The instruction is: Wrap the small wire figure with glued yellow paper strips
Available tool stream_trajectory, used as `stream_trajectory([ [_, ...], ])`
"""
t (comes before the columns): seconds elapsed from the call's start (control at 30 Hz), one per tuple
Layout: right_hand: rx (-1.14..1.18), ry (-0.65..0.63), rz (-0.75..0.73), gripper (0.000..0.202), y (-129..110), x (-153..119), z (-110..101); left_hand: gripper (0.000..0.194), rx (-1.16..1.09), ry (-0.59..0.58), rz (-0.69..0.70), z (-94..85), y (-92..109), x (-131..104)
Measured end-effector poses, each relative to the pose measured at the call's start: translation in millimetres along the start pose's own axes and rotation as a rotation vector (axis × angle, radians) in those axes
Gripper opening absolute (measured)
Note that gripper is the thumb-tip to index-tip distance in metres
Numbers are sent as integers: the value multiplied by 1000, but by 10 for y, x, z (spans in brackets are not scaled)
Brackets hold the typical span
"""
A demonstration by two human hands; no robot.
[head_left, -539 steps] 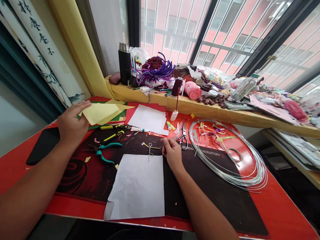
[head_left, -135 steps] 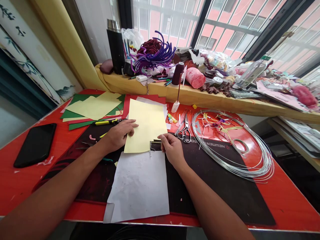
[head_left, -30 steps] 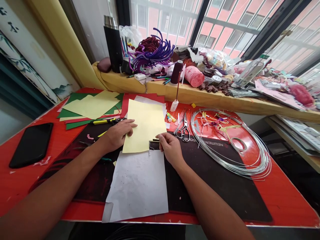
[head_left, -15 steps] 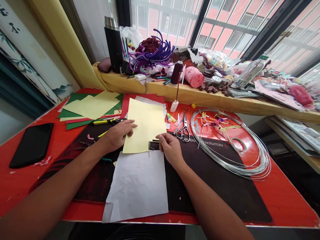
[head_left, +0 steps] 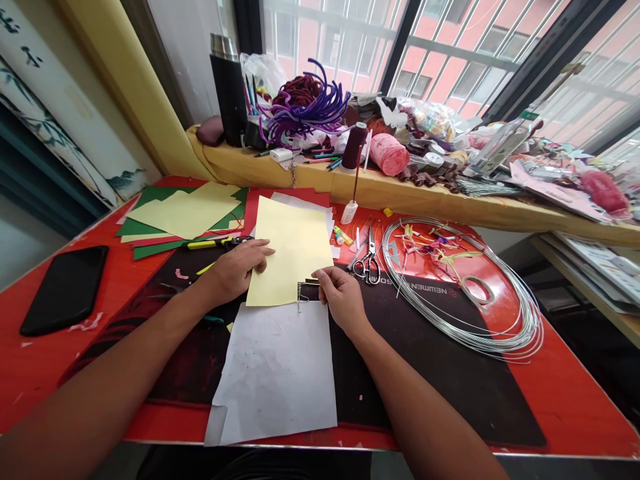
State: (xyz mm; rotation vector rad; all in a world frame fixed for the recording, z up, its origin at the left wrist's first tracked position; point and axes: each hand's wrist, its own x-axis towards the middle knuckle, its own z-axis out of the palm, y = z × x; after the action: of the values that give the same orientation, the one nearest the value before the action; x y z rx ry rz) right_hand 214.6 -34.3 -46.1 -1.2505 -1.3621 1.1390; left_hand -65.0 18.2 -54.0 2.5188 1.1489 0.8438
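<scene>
Window point(head_left: 403, 41), barred, fills the far side; pink building beyond. Red table point(head_left: 575, 407) below it. Cloth-covered ledge point(head_left: 440, 193) along its far edge, crowded: flask point(head_left: 229, 97), purple cords point(head_left: 305, 117), thread spool point(head_left: 354, 148).

Dark mat point(head_left: 425, 373) on table, printed lettering upside down. Coil of wire point(head_left: 520, 333) to the right, part on mat, part on red surface; coloured scraps inside it.

Green and yellow papers point(head_left: 185, 213) fanned at far left. White sheet point(head_left: 280, 373) near the person, one lower corner folded. Yellow sheet point(head_left: 287, 243) beyond it, mid-table, between the two hands, over part of some red paper; its lower edge meets the white sheet's top edge, overlap hard to judge. Notch at its lower right corner, mat showing through.

Left hand point(head_left: 240, 267): palm down, forefinger extended on the yellow sheet's left side, others partly curled, gripping nothing. Right hand point(head_left: 343, 297): at the notch, thumb and forefinger together; cannot tell whether they pinch anything.

Phone point(head_left: 65, 290) flat, far left. Scissors point(head_left: 369, 263) between right hand and coil. Glue bottle point(head_left: 349, 213) upright, near the ledge.

Bent wire point(head_left: 299, 300) at the notch's inner edge, lower end over the white sheet. Thin strip point(head_left: 311, 281) reaching the right fingertips.
</scene>
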Motion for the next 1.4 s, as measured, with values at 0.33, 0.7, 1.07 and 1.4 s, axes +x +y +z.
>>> stream_trajectory([
  [0.33,-13,-6,-8,32,-9,-5,-1,19,-1,-7,6,-10,8,4],
  [0.7,16,1,-3,33,9,0,1,20,-18,2,-23,-2,-2,5],
  [1.07,8,3,-2,33,-16,-3,3,20,-5,14,41,17,-35,-1],
  [1.4,-6,3,9,33,-14,-3,3,23,-5,-39,46,10,-109,-3],
])
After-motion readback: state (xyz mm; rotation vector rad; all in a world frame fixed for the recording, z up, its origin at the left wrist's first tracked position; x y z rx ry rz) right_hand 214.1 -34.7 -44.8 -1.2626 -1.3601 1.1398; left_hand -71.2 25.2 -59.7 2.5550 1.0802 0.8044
